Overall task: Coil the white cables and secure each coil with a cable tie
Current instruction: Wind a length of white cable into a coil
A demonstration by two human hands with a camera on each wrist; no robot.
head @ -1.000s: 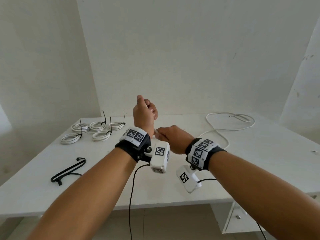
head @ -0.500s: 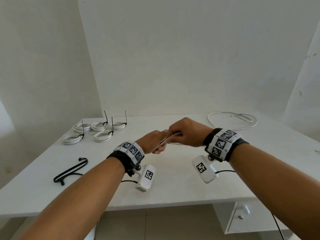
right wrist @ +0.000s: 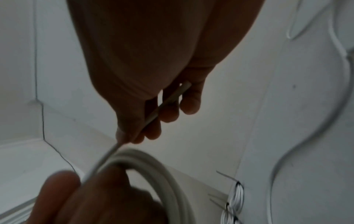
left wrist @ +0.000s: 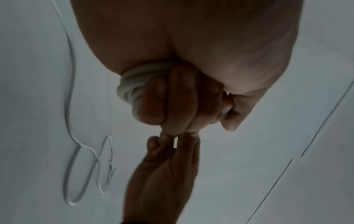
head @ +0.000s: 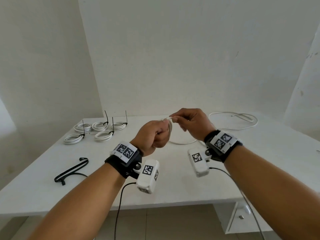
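Observation:
My left hand [head: 155, 135] grips a small coil of white cable [head: 170, 130] in its fist above the middle of the table; in the left wrist view the coil [left wrist: 134, 91] bulges out beside the curled fingers. My right hand [head: 176, 120], just above and to the right, pinches the running strand [right wrist: 168, 103] where it meets the coil [right wrist: 153, 166]. The uncoiled cable [head: 181, 142] trails under my right wrist to a loose loop [head: 239, 120] at the back right. A bundle of black cable ties [head: 72, 170] lies at the front left.
Several tied white coils [head: 97, 130] with black tie tails sticking up sit at the table's [head: 173, 191] back left. White walls close in behind and on both sides. A drawer unit [head: 240, 217] stands under the front right edge. Black wrist-camera leads hang below both arms.
My left hand came down from an upright raised pose to a level fist. My right hand rose and crossed above it, carrying the strand over the coil.

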